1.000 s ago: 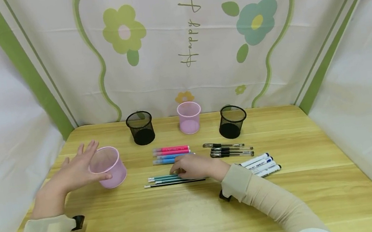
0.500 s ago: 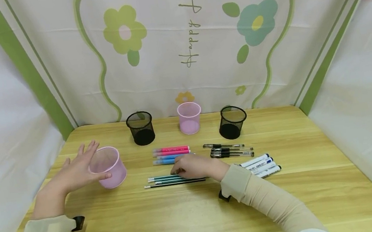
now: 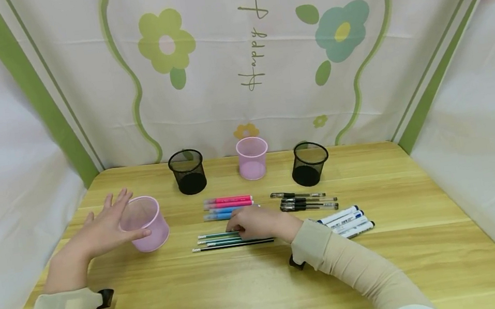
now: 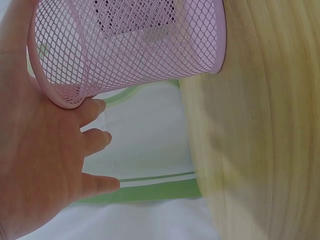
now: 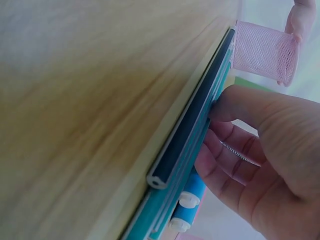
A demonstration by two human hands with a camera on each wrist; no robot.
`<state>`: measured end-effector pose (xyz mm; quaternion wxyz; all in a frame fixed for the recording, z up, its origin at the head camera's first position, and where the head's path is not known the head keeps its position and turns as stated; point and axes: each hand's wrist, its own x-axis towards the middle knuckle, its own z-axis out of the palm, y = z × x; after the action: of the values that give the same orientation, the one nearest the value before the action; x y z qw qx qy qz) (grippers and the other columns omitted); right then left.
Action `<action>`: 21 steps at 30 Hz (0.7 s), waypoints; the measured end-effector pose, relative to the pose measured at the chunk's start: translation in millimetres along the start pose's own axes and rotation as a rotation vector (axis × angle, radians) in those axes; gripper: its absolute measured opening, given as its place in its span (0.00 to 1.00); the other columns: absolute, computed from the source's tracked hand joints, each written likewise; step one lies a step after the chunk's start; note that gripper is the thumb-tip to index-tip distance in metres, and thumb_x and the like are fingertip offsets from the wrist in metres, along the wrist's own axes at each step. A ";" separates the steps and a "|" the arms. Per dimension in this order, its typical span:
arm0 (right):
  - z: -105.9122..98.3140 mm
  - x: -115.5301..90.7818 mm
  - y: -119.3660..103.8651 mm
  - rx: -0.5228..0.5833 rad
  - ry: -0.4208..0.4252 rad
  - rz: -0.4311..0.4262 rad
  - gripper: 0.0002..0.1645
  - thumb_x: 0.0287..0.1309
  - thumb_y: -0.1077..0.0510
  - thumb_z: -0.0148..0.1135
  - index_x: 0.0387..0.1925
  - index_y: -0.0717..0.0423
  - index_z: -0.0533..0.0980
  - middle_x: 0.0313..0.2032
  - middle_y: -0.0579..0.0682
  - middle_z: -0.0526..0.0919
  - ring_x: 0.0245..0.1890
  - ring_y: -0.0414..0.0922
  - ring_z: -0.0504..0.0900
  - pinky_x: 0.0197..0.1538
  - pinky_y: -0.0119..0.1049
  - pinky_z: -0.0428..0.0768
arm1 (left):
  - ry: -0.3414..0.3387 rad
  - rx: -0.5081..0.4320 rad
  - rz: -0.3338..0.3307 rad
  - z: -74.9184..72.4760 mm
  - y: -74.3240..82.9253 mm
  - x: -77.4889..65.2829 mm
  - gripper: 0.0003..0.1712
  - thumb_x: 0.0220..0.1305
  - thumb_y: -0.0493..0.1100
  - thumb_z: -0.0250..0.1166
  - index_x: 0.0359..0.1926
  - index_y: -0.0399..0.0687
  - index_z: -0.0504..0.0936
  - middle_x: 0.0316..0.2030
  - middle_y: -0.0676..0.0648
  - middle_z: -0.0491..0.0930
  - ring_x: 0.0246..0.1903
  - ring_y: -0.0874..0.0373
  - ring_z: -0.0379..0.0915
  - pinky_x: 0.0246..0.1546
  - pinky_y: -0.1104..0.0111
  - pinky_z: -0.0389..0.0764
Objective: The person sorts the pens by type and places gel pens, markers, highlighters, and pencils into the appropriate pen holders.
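My left hand holds a pink mesh pen cup at the table's left, thumb on the near side of its rim, fingers on the far side. In the left wrist view several of its fingers stick out past the cup. My right hand is at the row of pencils in the middle and pinches a green pencil, partly hidden by the hand. Beside it lie more green pencils and, nearest me, a black pencil, all with white erasers to the left.
Behind stand a black mesh cup, another pink cup and a second black cup. Pink pens and blue pens lie beyond the pencils. Black gel pens and white markers lie right.
The farthest green pencil has separated slightly from the others, away from me, with the right hand's fingers on it. The left hand and its cup look the same.
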<state>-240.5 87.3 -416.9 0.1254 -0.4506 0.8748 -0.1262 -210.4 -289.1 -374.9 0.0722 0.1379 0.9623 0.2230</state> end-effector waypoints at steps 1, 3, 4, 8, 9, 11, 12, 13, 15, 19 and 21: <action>0.0 0.2 -0.3 -0.002 0.000 0.000 0.18 0.64 0.67 0.65 0.53 0.53 0.86 0.37 0.43 0.78 0.35 0.38 0.72 0.36 0.26 0.72 | 0.001 -0.003 0.002 0.1 -0.2 0.0 0.71 0.59 0.70 0.70 0.81 0.35 0.39 0.79 0.30 0.36 0.76 0.30 0.22 0.61 0.22 0.31; 0.0 0.3 -0.8 -0.006 0.002 0.001 0.18 0.64 0.68 0.65 0.53 0.53 0.86 0.35 0.43 0.77 0.34 0.38 0.72 0.36 0.26 0.71 | -0.001 -0.008 -0.001 0.0 -0.3 -0.1 0.71 0.59 0.70 0.70 0.81 0.35 0.39 0.79 0.31 0.36 0.77 0.31 0.21 0.61 0.22 0.30; 0.2 0.5 -0.9 -0.007 0.003 0.001 0.18 0.63 0.68 0.65 0.53 0.53 0.86 0.35 0.43 0.77 0.34 0.38 0.72 0.36 0.26 0.71 | -0.001 -0.010 0.000 0.0 -0.2 -0.2 0.71 0.59 0.70 0.70 0.81 0.35 0.39 0.80 0.31 0.36 0.77 0.31 0.21 0.61 0.22 0.30; 1.2 0.5 -0.2 0.000 0.018 0.004 0.18 0.62 0.68 0.65 0.52 0.53 0.86 0.36 0.43 0.78 0.34 0.37 0.72 0.37 0.26 0.73 | -0.003 -0.024 0.001 -0.3 0.8 -1.0 0.71 0.59 0.70 0.70 0.81 0.34 0.39 0.79 0.30 0.36 0.77 0.31 0.21 0.62 0.23 0.29; 1.3 0.6 0.2 0.006 0.025 0.002 0.19 0.61 0.68 0.65 0.52 0.54 0.86 0.37 0.43 0.78 0.34 0.37 0.72 0.37 0.26 0.73 | -0.003 -0.027 0.000 -0.4 1.4 -1.3 0.71 0.59 0.70 0.70 0.81 0.34 0.39 0.79 0.30 0.36 0.77 0.31 0.21 0.62 0.23 0.29; 0.8 0.7 0.9 0.027 0.045 -0.005 0.20 0.59 0.70 0.65 0.52 0.55 0.86 0.37 0.44 0.79 0.34 0.38 0.72 0.37 0.26 0.73 | -0.004 -0.035 -0.001 -0.5 2.2 -1.7 0.71 0.59 0.69 0.70 0.81 0.34 0.39 0.79 0.30 0.36 0.77 0.31 0.20 0.62 0.24 0.29; 0.0 0.6 1.1 0.036 0.056 -0.011 0.20 0.59 0.70 0.65 0.52 0.56 0.86 0.36 0.44 0.79 0.34 0.38 0.72 0.37 0.26 0.73 | -0.004 -0.036 -0.001 -0.6 2.4 -1.9 0.71 0.59 0.69 0.70 0.81 0.34 0.39 0.79 0.30 0.36 0.77 0.31 0.20 0.63 0.24 0.29; -0.7 0.6 1.5 0.047 0.067 -0.017 0.20 0.59 0.71 0.65 0.52 0.56 0.85 0.36 0.45 0.79 0.34 0.38 0.72 0.36 0.26 0.73 | -0.004 -0.035 -0.002 -0.6 2.8 -1.9 0.71 0.59 0.69 0.70 0.81 0.34 0.39 0.79 0.30 0.36 0.77 0.31 0.20 0.63 0.24 0.29; -2.2 0.8 2.6 0.074 0.088 -0.024 0.21 0.58 0.72 0.65 0.53 0.58 0.85 0.34 0.46 0.78 0.33 0.39 0.71 0.35 0.27 0.71 | -0.003 -0.035 0.001 -0.4 2.5 -1.8 0.71 0.59 0.69 0.70 0.81 0.34 0.39 0.79 0.30 0.36 0.77 0.31 0.20 0.63 0.24 0.29; -5.6 1.1 5.1 0.108 0.118 -0.018 0.22 0.59 0.71 0.65 0.55 0.58 0.84 0.32 0.45 0.74 0.32 0.39 0.70 0.33 0.27 0.69 | -0.002 -0.036 0.005 -0.1 1.5 -1.3 0.70 0.59 0.68 0.70 0.81 0.34 0.39 0.79 0.30 0.36 0.76 0.31 0.20 0.63 0.24 0.29; -7.5 1.1 5.4 0.118 0.133 -0.008 0.22 0.59 0.70 0.65 0.55 0.58 0.84 0.32 0.45 0.74 0.32 0.39 0.70 0.33 0.27 0.69 | -0.001 -0.035 0.005 0.3 0.6 -1.0 0.71 0.59 0.69 0.71 0.81 0.33 0.39 0.79 0.30 0.36 0.76 0.30 0.21 0.62 0.23 0.29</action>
<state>-247.7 90.3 -411.9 0.0928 -0.4366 0.8704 -0.2080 -209.2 -288.7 -374.9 0.0743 0.1391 0.9579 0.2398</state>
